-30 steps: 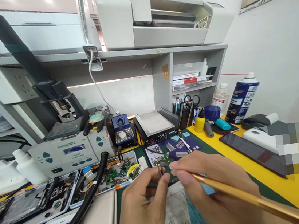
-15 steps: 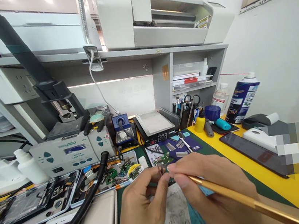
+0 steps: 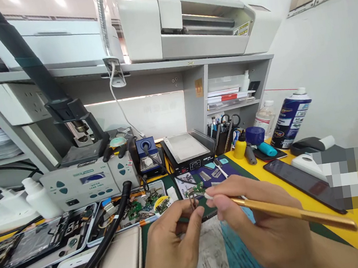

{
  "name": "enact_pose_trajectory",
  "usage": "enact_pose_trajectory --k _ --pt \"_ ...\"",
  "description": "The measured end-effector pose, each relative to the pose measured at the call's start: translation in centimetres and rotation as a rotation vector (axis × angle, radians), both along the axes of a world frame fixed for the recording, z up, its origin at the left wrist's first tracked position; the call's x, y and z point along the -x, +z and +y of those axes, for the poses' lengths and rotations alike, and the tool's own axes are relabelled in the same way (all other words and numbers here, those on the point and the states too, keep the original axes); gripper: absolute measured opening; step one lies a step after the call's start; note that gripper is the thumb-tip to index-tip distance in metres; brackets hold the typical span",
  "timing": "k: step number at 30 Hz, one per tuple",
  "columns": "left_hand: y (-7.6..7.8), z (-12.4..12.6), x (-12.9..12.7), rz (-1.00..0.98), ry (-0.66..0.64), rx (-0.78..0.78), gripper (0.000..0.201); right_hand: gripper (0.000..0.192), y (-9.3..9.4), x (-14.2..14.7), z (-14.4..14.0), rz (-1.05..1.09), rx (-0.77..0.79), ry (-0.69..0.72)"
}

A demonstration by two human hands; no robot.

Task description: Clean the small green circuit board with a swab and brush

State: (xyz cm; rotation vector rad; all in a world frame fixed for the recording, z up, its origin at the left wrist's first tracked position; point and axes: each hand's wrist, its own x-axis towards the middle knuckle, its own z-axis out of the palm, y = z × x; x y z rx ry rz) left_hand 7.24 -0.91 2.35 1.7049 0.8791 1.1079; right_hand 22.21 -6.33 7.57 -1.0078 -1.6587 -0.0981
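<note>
While the left hand [image 3: 172, 244] pinches thin metal tweezers [image 3: 192, 201], right hand [image 3: 260, 224] grips a slim golden rod [image 3: 291, 213], green circuit board [image 3: 195, 190] just beyond, on dark mat [image 3: 217, 175].

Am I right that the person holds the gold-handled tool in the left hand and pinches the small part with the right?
Not quite: the hands are swapped. The head view shows the gold-handled tool in the right hand, while the left hand pinches the small part between thumb and forefinger.
</note>
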Motion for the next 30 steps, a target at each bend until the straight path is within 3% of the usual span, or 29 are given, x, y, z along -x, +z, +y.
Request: enact_pose_trajectory --k 2,6,9,14,30 --pt "0.0 0.0 0.0 0.009 -0.011 0.014 0.020 0.011 0.1 -0.2 0.2 0.178 0.125 0.070" --pt "0.0 0.0 0.1 0.027 -0.021 0.035 0.021 0.023 0.4 -0.7 0.8 0.609 0.456 0.277" --pt "0.0 0.0 0.2 0.035 -0.017 0.028 0.021 0.025 0.6 -1.1 1.1 0.784 0.611 0.417" --pt "0.0 -0.1 0.2 0.035 -0.023 0.033 0.023 0.029 0.7 -1.3 1.2 0.822 0.642 0.457" --pt "-0.2 0.1 0.3 0.040 -0.048 0.031 0.021 0.026 0.4 -0.8 1.2 0.779 0.654 0.365"
